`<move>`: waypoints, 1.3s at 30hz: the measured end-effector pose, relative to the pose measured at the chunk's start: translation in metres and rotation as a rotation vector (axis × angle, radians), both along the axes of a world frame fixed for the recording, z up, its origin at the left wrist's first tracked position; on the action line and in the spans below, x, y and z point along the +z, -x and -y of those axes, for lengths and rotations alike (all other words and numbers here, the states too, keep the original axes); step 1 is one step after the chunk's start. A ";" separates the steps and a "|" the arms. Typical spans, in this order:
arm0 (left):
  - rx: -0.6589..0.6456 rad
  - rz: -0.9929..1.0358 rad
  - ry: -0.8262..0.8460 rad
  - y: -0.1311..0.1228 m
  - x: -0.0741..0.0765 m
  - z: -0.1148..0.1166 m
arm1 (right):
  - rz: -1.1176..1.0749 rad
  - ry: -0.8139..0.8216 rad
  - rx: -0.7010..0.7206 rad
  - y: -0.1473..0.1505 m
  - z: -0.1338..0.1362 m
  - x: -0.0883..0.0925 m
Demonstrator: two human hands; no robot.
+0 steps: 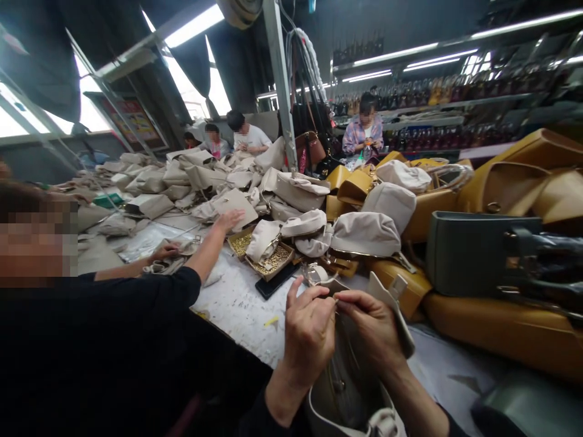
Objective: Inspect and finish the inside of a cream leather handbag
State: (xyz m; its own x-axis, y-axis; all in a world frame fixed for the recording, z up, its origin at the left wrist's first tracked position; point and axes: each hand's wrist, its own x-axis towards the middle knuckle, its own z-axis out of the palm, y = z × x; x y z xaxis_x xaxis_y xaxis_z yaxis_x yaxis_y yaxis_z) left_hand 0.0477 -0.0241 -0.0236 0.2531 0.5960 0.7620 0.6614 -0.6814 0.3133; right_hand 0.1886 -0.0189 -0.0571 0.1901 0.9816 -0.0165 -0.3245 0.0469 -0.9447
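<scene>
A beige handbag (346, 394) stands open at the table's near edge, its inside facing me. Above its opening, my left hand (310, 328) and my right hand (371, 325) meet fingertip to fingertip, both closed in a pinch. Whatever small piece they pinch is too small and too covered by the fingers to name. The bag's pale flap (392, 306) sticks up behind my right hand. Just beyond my hands lie a clear roll of tape (315, 273) and a black phone (277, 280).
Shallow boxes of small gold fittings (276, 262) sit past the phone. Beige bags (364, 233) are heaped behind, with mustard bags (496, 328) and a dark green bag (478, 246) to the right. At left, a co-worker's arm (207, 255) reaches over the table. A metal post (283, 91) rises mid-table.
</scene>
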 end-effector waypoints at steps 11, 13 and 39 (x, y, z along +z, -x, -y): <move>-0.049 0.147 0.363 0.012 -0.005 -0.006 | 0.086 0.013 0.042 -0.001 0.007 0.009; -0.049 0.184 0.434 0.013 -0.004 -0.005 | 0.045 0.030 0.066 -0.002 0.007 0.010; -0.033 0.226 0.440 0.022 -0.007 0.005 | 0.252 -0.054 0.257 -0.001 0.006 0.014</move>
State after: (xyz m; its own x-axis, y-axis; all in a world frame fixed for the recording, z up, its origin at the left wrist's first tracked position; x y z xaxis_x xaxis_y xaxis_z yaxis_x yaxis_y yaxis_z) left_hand 0.0262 -0.0291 -0.0310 0.1350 0.8681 0.4777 0.5239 -0.4717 0.7092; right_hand 0.1900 -0.0246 -0.0429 -0.0715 0.9960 0.0528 -0.0899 0.0463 -0.9949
